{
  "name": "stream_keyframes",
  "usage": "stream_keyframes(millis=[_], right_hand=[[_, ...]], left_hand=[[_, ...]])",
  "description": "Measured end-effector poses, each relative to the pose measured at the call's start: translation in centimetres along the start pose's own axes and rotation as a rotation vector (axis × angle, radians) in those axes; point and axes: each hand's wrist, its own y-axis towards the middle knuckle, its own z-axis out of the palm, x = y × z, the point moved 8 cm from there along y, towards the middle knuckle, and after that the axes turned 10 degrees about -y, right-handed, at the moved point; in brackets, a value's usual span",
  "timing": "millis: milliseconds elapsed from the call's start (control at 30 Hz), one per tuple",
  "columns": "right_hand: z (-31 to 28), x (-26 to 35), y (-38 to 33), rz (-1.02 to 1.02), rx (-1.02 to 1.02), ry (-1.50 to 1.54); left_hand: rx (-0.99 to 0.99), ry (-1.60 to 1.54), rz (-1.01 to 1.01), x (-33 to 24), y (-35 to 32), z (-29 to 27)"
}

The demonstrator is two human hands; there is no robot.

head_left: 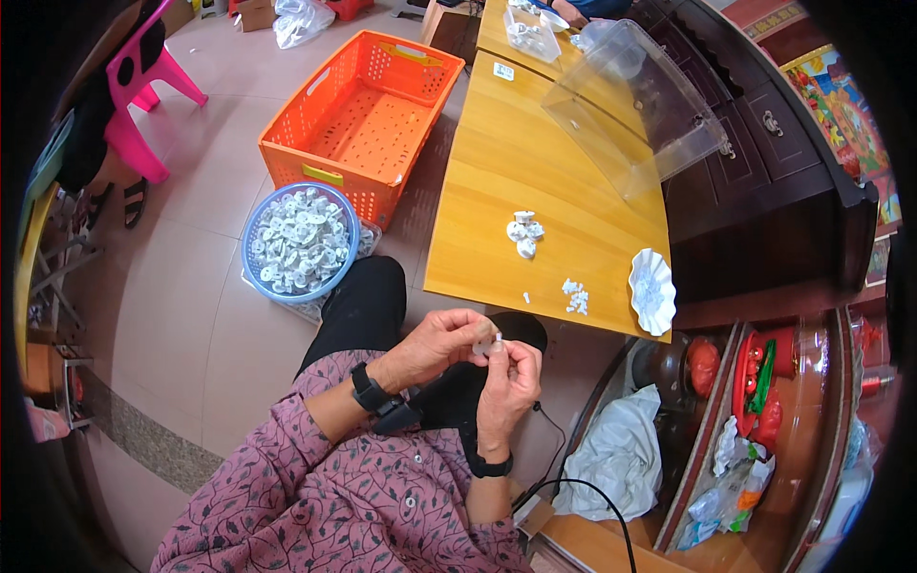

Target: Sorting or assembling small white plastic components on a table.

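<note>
Above my lap, my left hand point(435, 342) pinches a small round white plastic part point(483, 348) between thumb and fingers. Close against it, my right hand point(509, 382) is closed, thumb and forefinger pinching a tiny white peg point(498, 337) at the part's edge. Just beyond on the wooden table point(487, 181) lie a little pile of round white parts point(525, 234) and some tiny white pegs point(576, 297). A white scalloped dish point(652, 292) holding small clear or white pieces stands near the table's right corner.
A blue basket point(250, 250) heaped with white parts stands left of my knee, against an orange crate point(277, 153). A clear plastic bin point(630, 115) lies on the table beside a dark cabinet point(755, 143). Another person's hand point(571, 12) shows at the far end.
</note>
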Motion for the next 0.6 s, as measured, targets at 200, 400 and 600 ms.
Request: stream_keyframes(millis=[200,400,600], right_hand=[[-1.2,1.4,0.2,-0.067,-0.04,-0.051],[-1.6,2.9,0.2,-0.13,-0.033,-0.174],[-1.3,3.5,0.4,-0.212,0.017,-0.28]], left_hand=[[0.159,-0.27,-0.032,0.2,-0.1,0.6],[0.187,-0.268,-0.043,0.1,-0.3,0.8],[0.182,-0.283,-0.055,0.2,-0.2,0.4]])
